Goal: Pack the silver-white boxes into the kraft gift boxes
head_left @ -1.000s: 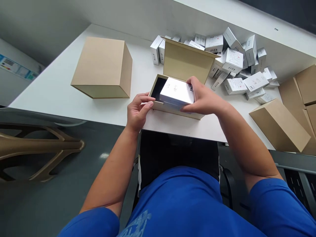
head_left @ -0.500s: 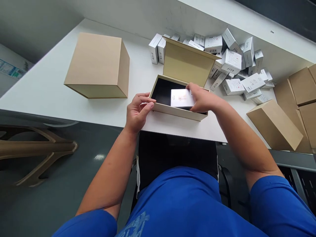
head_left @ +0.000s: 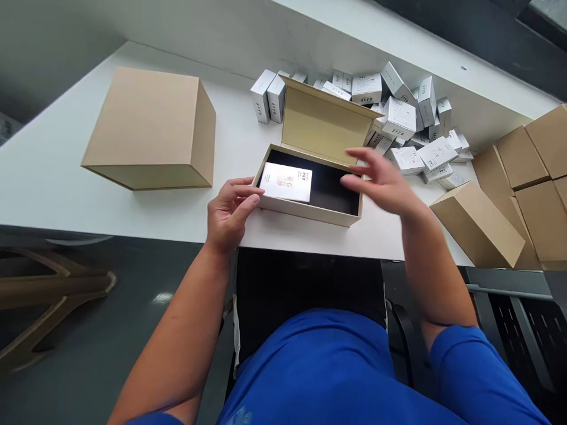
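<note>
A long beige gift box (head_left: pixel 310 215) with a black inside lies at the table's front, its lid (head_left: pixel 326 123) raised at the back. In its left part rests a small white box (head_left: pixel 286 183) with printed characters; the right part shows bare black lining. My left hand (head_left: pixel 231 213) holds the gift box's left end, fingers at the rim and thumb by the front corner. Over the right end, my right hand (head_left: pixel 384 182) hangs with its fingers apart and nothing in them, slightly blurred.
Behind the lid and to its right, several small white boxes (head_left: pixel 401 118) are piled against the wall. A large tan box (head_left: pixel 148 121) stands on the left. More tan boxes (head_left: pixel 481 224) sit at the right end of the white table (head_left: pixel 234 141).
The small white box has moved to the left part of the gift box. My right hand has let go of it and drawn back right. The whole view has shifted somewhat.
</note>
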Demonstrator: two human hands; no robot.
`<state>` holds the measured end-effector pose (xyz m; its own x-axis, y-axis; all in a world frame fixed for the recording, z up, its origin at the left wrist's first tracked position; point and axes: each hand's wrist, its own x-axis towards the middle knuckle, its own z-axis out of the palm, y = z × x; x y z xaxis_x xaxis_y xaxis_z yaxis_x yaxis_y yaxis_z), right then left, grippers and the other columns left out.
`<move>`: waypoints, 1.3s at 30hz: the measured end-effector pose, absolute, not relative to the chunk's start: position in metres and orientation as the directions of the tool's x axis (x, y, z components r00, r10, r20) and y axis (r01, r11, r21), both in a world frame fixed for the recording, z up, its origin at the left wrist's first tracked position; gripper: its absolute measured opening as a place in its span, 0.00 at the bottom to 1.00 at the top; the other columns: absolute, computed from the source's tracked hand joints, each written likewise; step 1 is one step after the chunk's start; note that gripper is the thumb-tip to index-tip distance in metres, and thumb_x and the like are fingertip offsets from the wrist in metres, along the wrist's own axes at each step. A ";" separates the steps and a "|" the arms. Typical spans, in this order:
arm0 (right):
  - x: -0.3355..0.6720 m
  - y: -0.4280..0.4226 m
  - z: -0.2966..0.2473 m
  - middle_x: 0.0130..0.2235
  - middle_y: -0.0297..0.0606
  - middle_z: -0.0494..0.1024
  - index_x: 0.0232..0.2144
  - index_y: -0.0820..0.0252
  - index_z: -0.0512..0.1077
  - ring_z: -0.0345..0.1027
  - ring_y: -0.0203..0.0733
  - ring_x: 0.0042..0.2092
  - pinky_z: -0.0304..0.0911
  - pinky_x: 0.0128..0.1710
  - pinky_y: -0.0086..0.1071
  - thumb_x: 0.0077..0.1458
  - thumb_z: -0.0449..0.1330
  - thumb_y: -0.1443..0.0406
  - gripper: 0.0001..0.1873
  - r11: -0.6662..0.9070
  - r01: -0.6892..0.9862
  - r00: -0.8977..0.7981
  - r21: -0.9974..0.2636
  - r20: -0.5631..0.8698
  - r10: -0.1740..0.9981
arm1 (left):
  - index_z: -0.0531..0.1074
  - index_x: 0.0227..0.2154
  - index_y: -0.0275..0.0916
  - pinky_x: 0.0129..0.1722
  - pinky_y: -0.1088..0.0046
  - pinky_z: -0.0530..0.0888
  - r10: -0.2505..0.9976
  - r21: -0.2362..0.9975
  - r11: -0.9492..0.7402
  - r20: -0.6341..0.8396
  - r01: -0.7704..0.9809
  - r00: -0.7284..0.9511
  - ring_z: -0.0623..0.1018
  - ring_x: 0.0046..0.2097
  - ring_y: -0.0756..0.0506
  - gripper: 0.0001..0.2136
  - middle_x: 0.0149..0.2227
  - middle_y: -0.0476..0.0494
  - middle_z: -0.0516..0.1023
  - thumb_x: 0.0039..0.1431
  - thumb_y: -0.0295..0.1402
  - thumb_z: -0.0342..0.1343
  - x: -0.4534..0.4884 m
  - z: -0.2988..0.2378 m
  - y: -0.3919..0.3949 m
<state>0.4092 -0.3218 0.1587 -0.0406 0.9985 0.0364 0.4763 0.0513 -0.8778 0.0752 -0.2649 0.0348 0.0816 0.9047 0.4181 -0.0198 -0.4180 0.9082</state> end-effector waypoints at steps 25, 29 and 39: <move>0.531 -0.252 0.145 0.74 0.46 0.68 0.71 0.57 0.65 0.71 0.58 0.65 0.70 0.64 0.55 0.60 0.56 0.74 0.37 -0.204 0.979 0.187 0.006 0.374 0.908 | 0.82 0.36 0.36 0.41 0.71 0.76 0.942 0.942 -0.335 0.335 0.009 -0.011 0.79 0.53 0.41 0.10 0.47 0.38 0.80 0.54 0.36 0.65 0.080 0.040 -0.267; 0.536 -0.245 0.149 0.62 0.54 0.76 0.58 0.64 0.71 0.69 0.57 0.63 0.67 0.64 0.54 0.68 0.51 0.73 0.20 -0.240 0.971 0.217 -0.004 0.438 0.872 | 0.81 0.36 0.33 0.40 0.71 0.75 0.948 0.949 -0.315 0.316 0.025 -0.043 0.79 0.52 0.42 0.10 0.48 0.38 0.80 0.54 0.35 0.65 0.082 0.041 -0.267; 0.554 -0.255 0.119 0.53 0.44 0.78 0.54 0.52 0.70 0.78 0.47 0.52 0.78 0.48 0.46 0.73 0.50 0.49 0.19 0.036 0.617 0.682 -0.786 0.558 0.472 | 0.81 0.36 0.35 0.37 0.73 0.76 0.945 0.946 -0.322 0.323 0.028 -0.056 0.79 0.47 0.45 0.10 0.46 0.40 0.80 0.52 0.35 0.65 0.084 0.039 -0.265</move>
<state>0.5540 -0.2547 0.1187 0.6825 0.4723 0.5579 0.6172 0.0365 -0.7860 0.0841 -0.2647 0.0387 -0.0565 0.9446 0.3234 0.0282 -0.3223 0.9462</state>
